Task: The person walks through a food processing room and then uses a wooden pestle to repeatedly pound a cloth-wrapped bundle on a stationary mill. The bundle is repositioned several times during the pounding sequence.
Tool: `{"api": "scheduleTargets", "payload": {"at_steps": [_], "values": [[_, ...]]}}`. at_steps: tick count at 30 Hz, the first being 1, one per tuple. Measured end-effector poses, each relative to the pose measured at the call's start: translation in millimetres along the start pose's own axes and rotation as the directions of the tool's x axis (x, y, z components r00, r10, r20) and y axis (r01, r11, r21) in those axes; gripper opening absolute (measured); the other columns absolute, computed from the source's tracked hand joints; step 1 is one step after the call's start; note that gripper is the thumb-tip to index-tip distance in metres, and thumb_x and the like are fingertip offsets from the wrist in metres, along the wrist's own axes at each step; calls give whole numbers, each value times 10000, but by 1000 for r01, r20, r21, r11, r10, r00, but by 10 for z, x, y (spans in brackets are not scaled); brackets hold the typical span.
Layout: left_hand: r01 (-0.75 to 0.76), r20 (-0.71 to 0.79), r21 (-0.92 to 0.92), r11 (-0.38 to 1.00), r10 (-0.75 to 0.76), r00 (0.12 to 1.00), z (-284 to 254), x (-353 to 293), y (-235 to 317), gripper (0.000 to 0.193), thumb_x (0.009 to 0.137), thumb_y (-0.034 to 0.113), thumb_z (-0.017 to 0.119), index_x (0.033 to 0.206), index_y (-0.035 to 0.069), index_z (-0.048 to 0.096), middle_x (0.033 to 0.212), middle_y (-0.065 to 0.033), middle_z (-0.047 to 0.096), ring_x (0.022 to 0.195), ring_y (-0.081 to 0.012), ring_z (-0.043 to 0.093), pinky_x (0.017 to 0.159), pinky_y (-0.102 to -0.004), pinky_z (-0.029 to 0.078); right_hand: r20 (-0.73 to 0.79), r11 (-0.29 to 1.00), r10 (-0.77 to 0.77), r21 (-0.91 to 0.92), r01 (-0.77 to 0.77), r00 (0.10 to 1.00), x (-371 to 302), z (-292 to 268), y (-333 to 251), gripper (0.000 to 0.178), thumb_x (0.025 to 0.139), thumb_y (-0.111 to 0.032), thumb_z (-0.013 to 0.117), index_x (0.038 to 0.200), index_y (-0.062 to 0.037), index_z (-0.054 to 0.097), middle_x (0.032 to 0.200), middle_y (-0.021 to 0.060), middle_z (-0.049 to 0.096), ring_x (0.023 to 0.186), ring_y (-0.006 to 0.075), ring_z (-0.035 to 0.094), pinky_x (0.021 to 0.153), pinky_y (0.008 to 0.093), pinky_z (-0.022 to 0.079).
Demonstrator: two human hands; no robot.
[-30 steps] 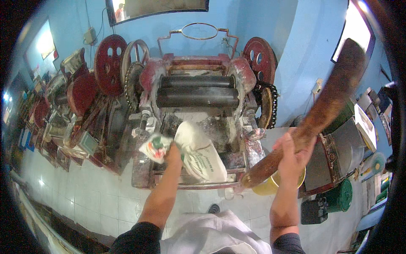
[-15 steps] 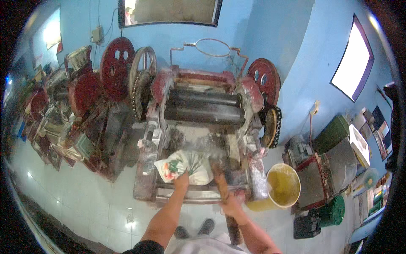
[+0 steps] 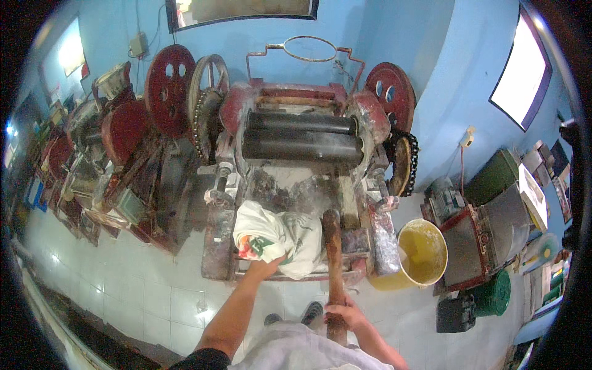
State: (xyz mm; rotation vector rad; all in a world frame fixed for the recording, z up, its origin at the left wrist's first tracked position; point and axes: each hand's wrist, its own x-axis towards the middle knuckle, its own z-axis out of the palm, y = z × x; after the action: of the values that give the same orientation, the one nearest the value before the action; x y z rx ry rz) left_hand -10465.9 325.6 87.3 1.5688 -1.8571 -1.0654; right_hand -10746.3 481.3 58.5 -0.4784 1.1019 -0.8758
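Observation:
A white cloth sack (image 3: pixel 305 237) with a red and green print lies bunched on the front tray of a two-roller machine. At its near edge my left hand (image 3: pixel 269 267) is closed on the fabric; some fingers are hidden by the folds. My right hand (image 3: pixel 346 314) wraps round a long, thick wooden rolling pin (image 3: pixel 333 246), gripping it low down near my body. The pin's far end rests over the tray, just right of the sack. Beyond them, the machine's dark rollers (image 3: pixel 302 147) lie side by side, with whitish powder about the tray.
A yellow bucket (image 3: pixel 422 253) stands by the machine's right front leg. Chain-driven wheels (image 3: pixel 404 163) flank the frame. More red machinery (image 3: pixel 123 135) stands at left. A motor-driven machine (image 3: pixel 462 250) and a green bin (image 3: pixel 492 293) are at right.
The sack is more heaped up, its left part raised. My right hand has drawn back toward me along with the rolling pin. The view has shifted slightly.

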Motion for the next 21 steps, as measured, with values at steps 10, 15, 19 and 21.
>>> {"api": "scheduleTargets", "payload": {"at_steps": [10, 15, 19, 21], "values": [[-76, -405, -733, 676, -344, 847, 475, 133, -271, 417, 909, 301, 657, 1186, -10, 656, 1192, -126, 670, 1129, -246, 593, 1002, -339, 431, -159, 362, -920, -696, 620, 358, -553, 630, -1701, 674, 794, -191, 774, 1361, -6, 460, 1314, 165, 545, 1193, 259, 530, 1067, 387, 406], [29, -356, -711, 703, -395, 847, 543, 116, -306, 495, 913, 378, 635, 1245, 11, 630, 1262, -152, 652, 1209, -295, 568, 1030, -373, 413, -125, -246, -910, -602, 759, -395, -1090, 1243, -3174, 395, 881, -332, 735, 1062, -10, 595, 911, 136, 660, 756, 265, 638, 682, 356, 534], [192, -269, -649, 736, -458, 847, 602, 153, -328, 549, 924, 451, 581, 1266, 23, 624, 1319, -154, 627, 1245, -322, 550, 1047, -391, 402, -198, -15, -951, -740, 673, -238, -352, 1145, -2472, 422, 830, -373, 735, 991, -6, 601, 833, 159, 641, 763, 321, 609, 711, 432, 487], [311, -212, -304, 900, -383, 899, 663, 277, -553, 459, 987, 402, 474, 1368, 156, 547, 1301, -171, 631, 1258, -356, 539, 1043, -439, 407, -63, 189, -914, -940, 284, 400, 501, 566, -1086, 398, 780, -346, 738, 945, -9, 608, 845, 186, 629, 858, 373, 591, 795, 513, 439]]}}
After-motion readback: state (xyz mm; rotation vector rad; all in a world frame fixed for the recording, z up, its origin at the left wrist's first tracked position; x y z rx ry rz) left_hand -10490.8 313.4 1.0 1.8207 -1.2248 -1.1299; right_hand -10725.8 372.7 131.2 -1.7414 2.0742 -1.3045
